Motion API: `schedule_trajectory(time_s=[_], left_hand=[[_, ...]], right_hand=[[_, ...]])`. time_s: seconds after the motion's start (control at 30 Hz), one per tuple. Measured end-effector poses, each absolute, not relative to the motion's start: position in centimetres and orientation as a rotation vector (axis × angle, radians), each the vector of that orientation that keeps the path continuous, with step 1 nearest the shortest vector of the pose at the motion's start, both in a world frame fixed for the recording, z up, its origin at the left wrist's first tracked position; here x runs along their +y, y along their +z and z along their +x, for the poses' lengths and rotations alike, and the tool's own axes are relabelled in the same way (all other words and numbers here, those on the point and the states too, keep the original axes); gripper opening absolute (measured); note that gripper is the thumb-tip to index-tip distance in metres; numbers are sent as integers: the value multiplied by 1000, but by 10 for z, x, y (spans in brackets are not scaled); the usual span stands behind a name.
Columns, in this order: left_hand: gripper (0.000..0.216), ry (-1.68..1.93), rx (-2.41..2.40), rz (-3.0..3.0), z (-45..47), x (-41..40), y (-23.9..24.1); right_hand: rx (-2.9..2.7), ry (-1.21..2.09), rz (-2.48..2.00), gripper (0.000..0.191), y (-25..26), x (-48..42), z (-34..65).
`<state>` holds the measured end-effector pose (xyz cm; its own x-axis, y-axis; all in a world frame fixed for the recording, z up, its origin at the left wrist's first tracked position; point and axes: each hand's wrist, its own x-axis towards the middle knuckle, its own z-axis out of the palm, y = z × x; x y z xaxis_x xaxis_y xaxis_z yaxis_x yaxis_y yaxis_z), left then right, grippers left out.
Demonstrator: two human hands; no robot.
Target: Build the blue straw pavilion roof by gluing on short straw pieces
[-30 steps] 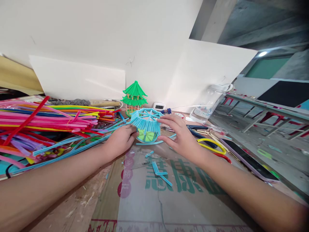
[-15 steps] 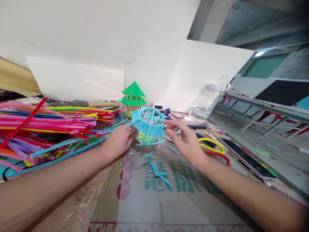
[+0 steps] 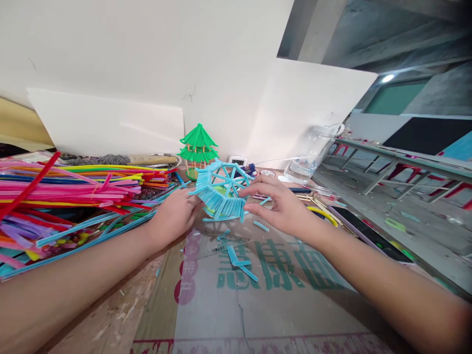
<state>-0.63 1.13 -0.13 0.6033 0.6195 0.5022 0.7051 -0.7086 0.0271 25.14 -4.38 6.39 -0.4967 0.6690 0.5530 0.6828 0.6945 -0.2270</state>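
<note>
Since a second ago we have lifted the blue straw frame off the table and tipped it, so its spoked face now turns up and to the right and its fringe of short straw pieces hangs toward us. Our left hand has its fingers curled together, pinching the frame's left rim between thumb and fingertips. Our right hand, which was just clear of the frame half a second ago, is back on it, thumb and forefinger nipping the lower right edge of the fringe while the other fingers lie loosely spread behind. We hold the frame in the air between the two hands, just above a pale green disc that lies on the table. Cut blue straw bits lie scattered on the printed cardboard sheet below our wrists. Behind the frame stands a green straw pagoda, with a small digital timer beside it. A heap of coloured straws fills the left side. To the right, a clear plastic jar lies on its side; we cannot tell what it holds. Yellow-handled scissors and a phone lie near our right wrist.
</note>
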Motion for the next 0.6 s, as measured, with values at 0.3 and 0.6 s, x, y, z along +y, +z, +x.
schedule_trajectory(time_s=[0.3,0.6], left_hand=[[28,-721,-1040,-2660,-7,11,-1],[28,-739,-1019,-2664,-7,10,-1]], right_hand=[[-2262,-5,-1067,10,64,-43,250],[-2231,26,-1074,8,59,-40,250]])
